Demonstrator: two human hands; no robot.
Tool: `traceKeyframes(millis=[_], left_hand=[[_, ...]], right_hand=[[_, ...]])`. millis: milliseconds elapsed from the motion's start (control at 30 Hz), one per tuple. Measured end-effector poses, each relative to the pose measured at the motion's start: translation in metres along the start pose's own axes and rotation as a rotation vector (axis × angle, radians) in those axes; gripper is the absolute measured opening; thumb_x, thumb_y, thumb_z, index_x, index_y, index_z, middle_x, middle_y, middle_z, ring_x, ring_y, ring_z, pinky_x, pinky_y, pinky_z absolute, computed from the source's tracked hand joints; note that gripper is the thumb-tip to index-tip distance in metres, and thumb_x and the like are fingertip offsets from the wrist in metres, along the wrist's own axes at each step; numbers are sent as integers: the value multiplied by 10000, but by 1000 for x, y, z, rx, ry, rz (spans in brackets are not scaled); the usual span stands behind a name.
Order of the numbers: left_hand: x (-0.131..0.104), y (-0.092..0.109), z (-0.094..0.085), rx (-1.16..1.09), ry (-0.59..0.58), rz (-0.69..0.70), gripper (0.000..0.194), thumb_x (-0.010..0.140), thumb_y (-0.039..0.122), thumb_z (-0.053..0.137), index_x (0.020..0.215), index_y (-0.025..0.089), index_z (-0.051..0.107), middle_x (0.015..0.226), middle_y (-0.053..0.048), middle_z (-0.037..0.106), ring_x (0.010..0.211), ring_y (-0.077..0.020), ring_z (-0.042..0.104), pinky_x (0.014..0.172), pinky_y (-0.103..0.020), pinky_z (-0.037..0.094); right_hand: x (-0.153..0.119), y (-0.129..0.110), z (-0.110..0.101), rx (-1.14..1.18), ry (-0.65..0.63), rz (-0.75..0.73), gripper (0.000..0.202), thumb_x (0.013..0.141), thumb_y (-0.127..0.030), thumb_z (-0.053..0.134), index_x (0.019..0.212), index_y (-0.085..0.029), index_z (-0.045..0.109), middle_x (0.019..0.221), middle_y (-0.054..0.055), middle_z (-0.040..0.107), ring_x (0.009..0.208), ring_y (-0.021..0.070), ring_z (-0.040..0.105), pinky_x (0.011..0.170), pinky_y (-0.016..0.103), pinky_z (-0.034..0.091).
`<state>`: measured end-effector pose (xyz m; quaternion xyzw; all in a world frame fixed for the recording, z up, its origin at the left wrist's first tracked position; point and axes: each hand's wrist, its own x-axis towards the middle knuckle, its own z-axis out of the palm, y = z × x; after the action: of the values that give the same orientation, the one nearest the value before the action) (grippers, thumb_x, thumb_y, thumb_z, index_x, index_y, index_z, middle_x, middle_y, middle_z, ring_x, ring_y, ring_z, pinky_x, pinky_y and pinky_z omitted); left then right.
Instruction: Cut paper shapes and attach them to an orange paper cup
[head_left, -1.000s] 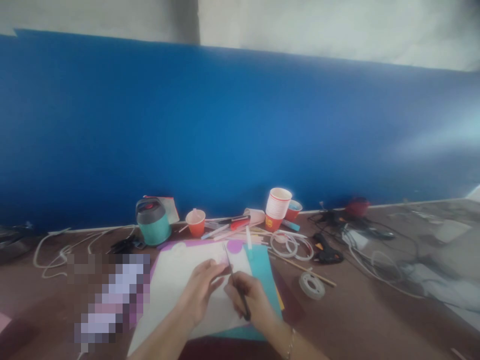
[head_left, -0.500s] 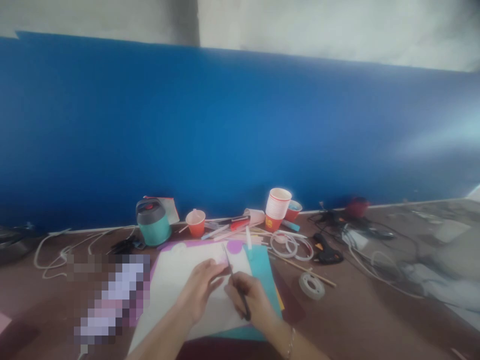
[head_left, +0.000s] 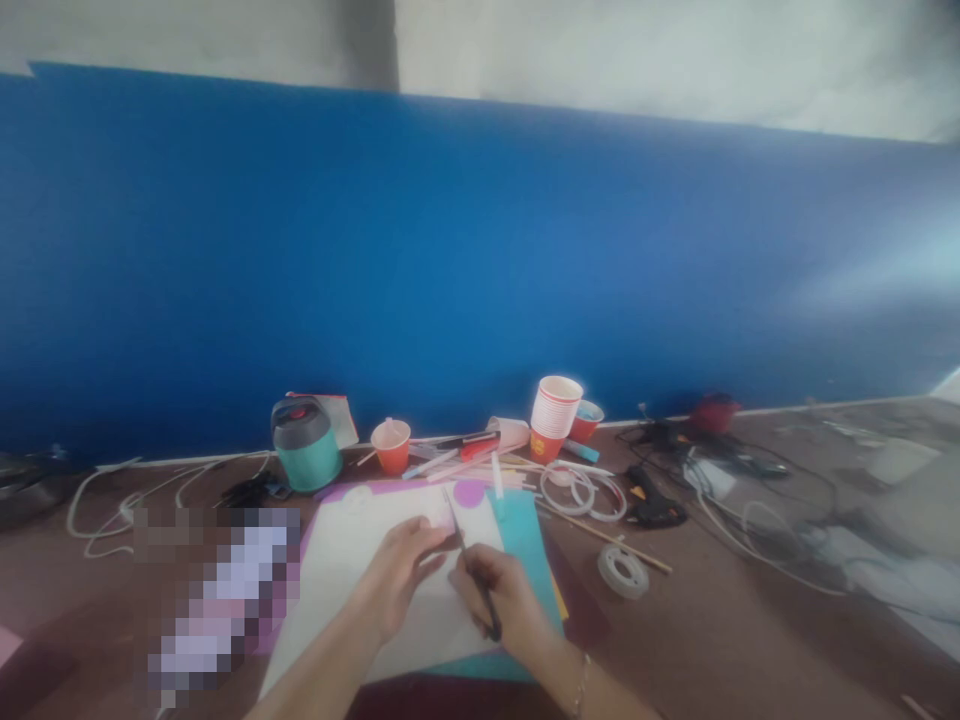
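Over a white sheet of paper (head_left: 322, 590), my right hand (head_left: 504, 590) grips dark-handled scissors (head_left: 491, 622), whose blades point away from me. Beside them my left hand (head_left: 401, 572) pinches a small pale pinkish piece of paper (head_left: 440, 510) between thumb and fingers. The scissor blades run along the right edge of that piece; whether they are biting into it I cannot tell. A purple paper circle (head_left: 469, 493) lies on the sheet just past the blade tips. Under the white sheet, a teal sheet (head_left: 527, 530) sticks out to the right.
Behind the papers stand a teal-and-grey jar (head_left: 307, 455), a red paper cup (head_left: 391, 447) and a stack of paper cups (head_left: 556, 420). To the right lie a tape roll (head_left: 623, 571), a wooden stick (head_left: 637, 551), a black glue gun (head_left: 655, 500) and cables. A blurred-out patch (head_left: 232, 590) covers something left.
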<state>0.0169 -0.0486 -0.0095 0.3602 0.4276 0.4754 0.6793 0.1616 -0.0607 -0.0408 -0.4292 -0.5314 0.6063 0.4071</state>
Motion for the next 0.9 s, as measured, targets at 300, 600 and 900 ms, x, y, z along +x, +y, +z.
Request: traceKeyframes(millis=[300,600,900], left_hand=[[-1,1,-2,4,-24,1,127,706,289,668,725,172,621,861,-60,655,935,-221,580,847,-332,388],[0,3,-3,-15,-41,-18,105,701,264,682,721,179,622,817,-35,649,898,-202,594,817,-305,398],[3,2,-7,-57,-59,-4,86,686,243,690,691,178,633,781,-25,655,869,-198,605,823,-313,403]], right_hand=[[1,8,0,-8,6,-3,278,719,-402,624,635,-184,473,353,-119,362,276,23,270,284,148,191],[-2,-5,3,-30,27,59,360,676,-493,636,612,-190,455,340,-118,344,269,27,274,271,147,203],[0,11,-1,-55,4,8,383,718,-525,616,637,-183,464,360,-111,356,275,27,297,272,136,204]])
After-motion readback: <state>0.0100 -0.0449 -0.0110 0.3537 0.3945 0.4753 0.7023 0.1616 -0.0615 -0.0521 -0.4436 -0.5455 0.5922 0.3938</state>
